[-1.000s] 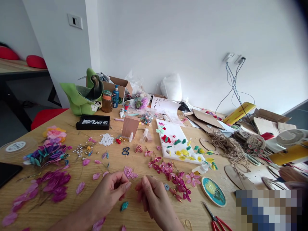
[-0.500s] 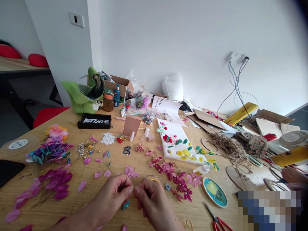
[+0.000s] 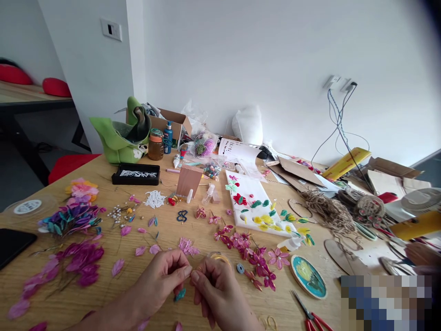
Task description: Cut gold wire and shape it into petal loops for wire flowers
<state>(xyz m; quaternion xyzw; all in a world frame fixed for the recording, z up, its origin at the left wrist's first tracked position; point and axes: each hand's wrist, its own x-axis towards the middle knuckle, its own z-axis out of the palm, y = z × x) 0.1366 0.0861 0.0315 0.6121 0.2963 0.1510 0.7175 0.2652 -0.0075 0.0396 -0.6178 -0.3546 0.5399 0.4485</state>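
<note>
My left hand [image 3: 168, 278] is closed in a pinch, and a small teal petal-like piece [image 3: 179, 294] shows under its fingers. My right hand [image 3: 215, 287] pinches close beside it, thumb and forefinger meeting the left fingertips; whatever lies between them is too small to make out. Just behind the right hand is a roll of golden wire [image 3: 220, 257]. Shredded pink petals [image 3: 188, 246] lie beyond the hands. To the right are magenta wire-stemmed flowers [image 3: 253, 257] and a small grey-blue spool [image 3: 240, 268].
Red-handled pliers [image 3: 312, 315] and a round painted hoop [image 3: 309, 276] lie at front right. Loose magenta petals [image 3: 84, 262] and a teal-purple petal bunch [image 3: 72, 218] cover the left. A white foam board [image 3: 248, 218] holds flowers. Another person's hand [image 3: 418, 253] is at far right.
Both hands stay pinched together in nearly the same place. The right fingers have shifted slightly against the left fingertips, and the whole view has moved a little.
</note>
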